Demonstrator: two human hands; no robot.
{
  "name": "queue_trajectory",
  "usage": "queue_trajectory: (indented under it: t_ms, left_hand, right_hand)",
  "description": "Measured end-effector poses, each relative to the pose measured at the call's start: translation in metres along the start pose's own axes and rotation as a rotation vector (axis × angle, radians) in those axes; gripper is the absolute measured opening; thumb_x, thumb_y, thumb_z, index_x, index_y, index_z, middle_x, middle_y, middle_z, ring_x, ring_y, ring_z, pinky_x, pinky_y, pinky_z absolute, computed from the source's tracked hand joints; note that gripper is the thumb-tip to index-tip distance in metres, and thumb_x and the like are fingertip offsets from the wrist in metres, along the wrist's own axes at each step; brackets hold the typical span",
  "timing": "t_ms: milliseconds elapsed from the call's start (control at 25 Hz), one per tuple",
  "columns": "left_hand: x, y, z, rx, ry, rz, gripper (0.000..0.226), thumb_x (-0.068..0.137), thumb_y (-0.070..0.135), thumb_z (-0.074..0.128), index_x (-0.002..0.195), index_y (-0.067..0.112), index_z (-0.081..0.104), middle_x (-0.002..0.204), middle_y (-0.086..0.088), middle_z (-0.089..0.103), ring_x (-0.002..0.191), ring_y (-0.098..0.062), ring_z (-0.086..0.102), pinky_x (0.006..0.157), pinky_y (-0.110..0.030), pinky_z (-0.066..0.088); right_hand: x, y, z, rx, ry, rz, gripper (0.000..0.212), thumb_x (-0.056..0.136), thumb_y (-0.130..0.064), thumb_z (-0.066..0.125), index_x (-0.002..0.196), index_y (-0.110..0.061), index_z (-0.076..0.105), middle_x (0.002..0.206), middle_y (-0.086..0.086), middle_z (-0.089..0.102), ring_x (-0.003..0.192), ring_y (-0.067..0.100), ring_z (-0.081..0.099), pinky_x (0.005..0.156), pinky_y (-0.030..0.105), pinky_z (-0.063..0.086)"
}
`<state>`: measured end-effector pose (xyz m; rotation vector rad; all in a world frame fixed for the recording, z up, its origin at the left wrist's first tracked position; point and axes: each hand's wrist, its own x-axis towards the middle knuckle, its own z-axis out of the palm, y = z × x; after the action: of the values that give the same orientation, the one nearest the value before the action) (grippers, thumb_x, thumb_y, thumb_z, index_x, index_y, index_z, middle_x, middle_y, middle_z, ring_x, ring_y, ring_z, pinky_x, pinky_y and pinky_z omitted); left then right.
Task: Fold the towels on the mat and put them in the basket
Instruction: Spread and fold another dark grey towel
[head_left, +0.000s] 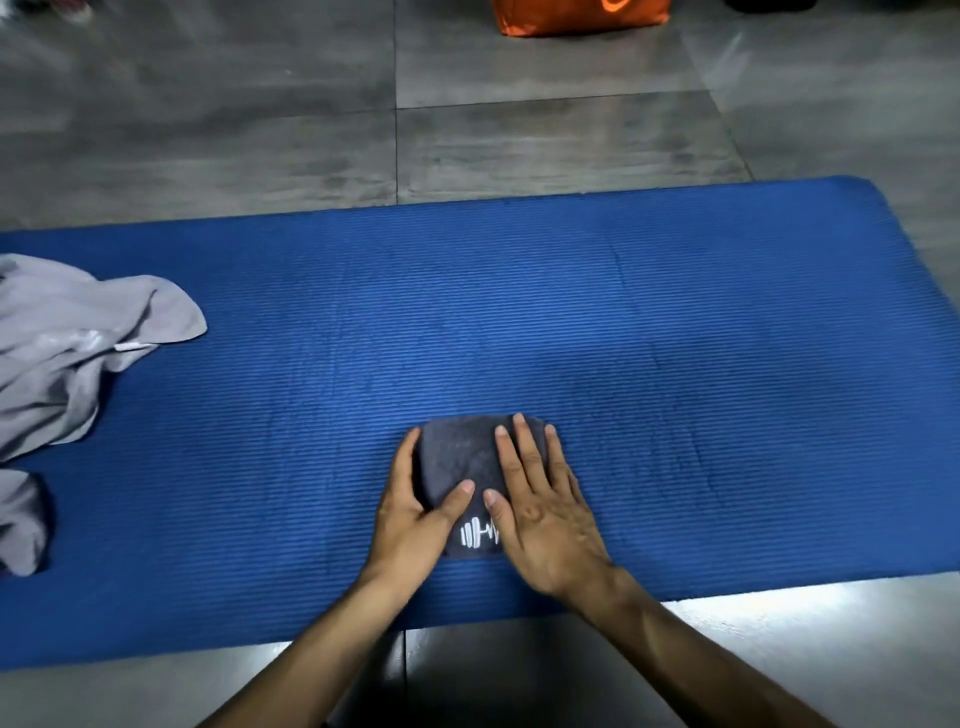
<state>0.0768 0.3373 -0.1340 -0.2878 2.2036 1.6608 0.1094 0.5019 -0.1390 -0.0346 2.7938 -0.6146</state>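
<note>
Lying near the mat's (675, 312) front edge, a dark grey folded towel (457, 457) is showing a white dumbbell logo. Right hand (540, 525) is pressing it flat, fingers straight; left hand (415, 514) is cupping its left side, thumb on top. Light grey towels (67, 348) are sitting crumpled at the mat's left end.

Bare mat (675, 322) fills centre and right of frame, open to passage. Crumpled grey towels (67, 343) block the left edge. An orange bag (576, 15) stands on the floor (260, 130) at top centre, well beyond the mat.
</note>
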Motion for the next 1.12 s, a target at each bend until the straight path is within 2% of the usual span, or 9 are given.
queue_trajectory:
  t_ms: [120,240,320,400,560,720,840,1040,1120]
  left_hand:
    - [0.005,0.018,-0.002,-0.351,-0.057,-0.259,0.055,0.072,0.012,0.083,0.123,0.015,0.06,0.106,-0.005,0.074,0.094,-0.018,0.072,0.074,-0.028,0.057]
    - [0.008,0.033,-0.002,-0.398,-0.172,-0.36,0.046,0.069,0.017,0.083,0.111,0.009,0.066,0.098,-0.011,0.075,0.088,-0.023,0.073,0.07,-0.028,0.056]
    - [0.008,0.037,-0.001,-0.39,-0.138,-0.344,0.052,0.062,0.008,0.085,0.11,0.011,0.063,0.093,-0.009,0.076,0.082,-0.02,0.074,0.063,-0.025,0.056]
    - [0.006,0.042,-0.003,-0.382,-0.143,-0.269,0.063,0.052,0.002,0.077,0.111,0.012,0.061,0.095,-0.012,0.075,0.079,-0.018,0.073,0.059,-0.026,0.055]
    - [0.01,0.061,-0.026,-0.419,-0.333,-0.075,0.079,0.044,-0.002,0.081,0.117,0.02,0.058,0.109,-0.009,0.072,0.092,-0.014,0.071,0.068,-0.025,0.056]
    - [0.025,0.067,-0.046,-0.178,-0.45,-0.006,0.102,0.021,0.021,0.098,0.115,0.02,0.058,0.105,0.007,0.074,0.102,-0.011,0.068,0.076,-0.02,0.055]
    - [0.028,0.063,-0.05,0.036,-0.517,0.164,0.085,0.053,0.006,0.094,0.126,0.02,0.053,0.121,0.007,0.068,0.116,-0.012,0.062,0.092,-0.021,0.05]
    - [0.019,0.044,-0.04,0.178,-0.423,0.298,0.069,0.061,0.005,0.09,0.116,0.032,0.058,0.112,0.009,0.069,0.103,-0.01,0.066,0.09,-0.027,0.052]
    - [0.022,0.043,-0.038,0.255,-0.456,0.336,0.067,0.061,0.003,0.086,0.115,0.033,0.06,0.106,0.01,0.071,0.096,-0.01,0.068,0.085,-0.031,0.055]
  right_hand:
    - [0.002,0.007,0.009,0.11,0.01,-0.007,0.07,0.087,-0.067,-0.011,0.147,-0.035,-0.026,0.155,-0.017,-0.033,0.144,0.017,-0.032,0.122,0.04,-0.008]
    - [0.005,0.012,0.008,0.343,0.047,-0.024,0.074,0.093,-0.07,0.009,0.155,-0.032,-0.003,0.161,-0.019,-0.015,0.149,0.01,-0.017,0.123,0.041,0.0]
    - [0.002,0.006,-0.004,0.749,0.074,0.059,0.074,0.094,-0.053,0.05,0.154,-0.036,0.012,0.159,-0.023,0.011,0.147,-0.001,0.011,0.122,0.035,0.017]
    - [0.001,0.008,-0.019,1.174,0.092,0.184,0.096,0.08,-0.028,0.078,0.152,-0.041,0.016,0.148,-0.017,0.042,0.131,-0.004,0.045,0.11,0.032,0.041]
    - [0.012,0.02,-0.041,1.422,-0.063,0.136,0.118,0.062,-0.02,0.086,0.149,-0.044,0.01,0.134,-0.014,0.057,0.122,0.004,0.057,0.093,0.023,0.05]
    - [0.025,0.026,-0.066,1.325,-0.206,0.002,0.089,0.072,0.003,0.078,0.144,-0.029,0.037,0.133,-0.003,0.061,0.124,0.013,0.057,0.094,0.024,0.049]
    - [0.034,0.031,-0.072,1.139,-0.17,-0.104,0.069,0.07,0.001,0.083,0.131,-0.015,0.054,0.13,0.004,0.063,0.121,0.02,0.059,0.098,0.034,0.049]
    - [0.028,0.042,-0.05,1.001,-0.189,-0.125,0.07,0.066,-0.005,0.089,0.123,-0.02,0.052,0.126,-0.003,0.062,0.116,0.015,0.061,0.093,0.031,0.051]
    - [0.023,0.047,-0.046,0.98,-0.239,-0.109,0.086,0.064,-0.008,0.091,0.134,-0.025,0.043,0.132,-0.005,0.058,0.121,0.015,0.058,0.094,0.033,0.052]
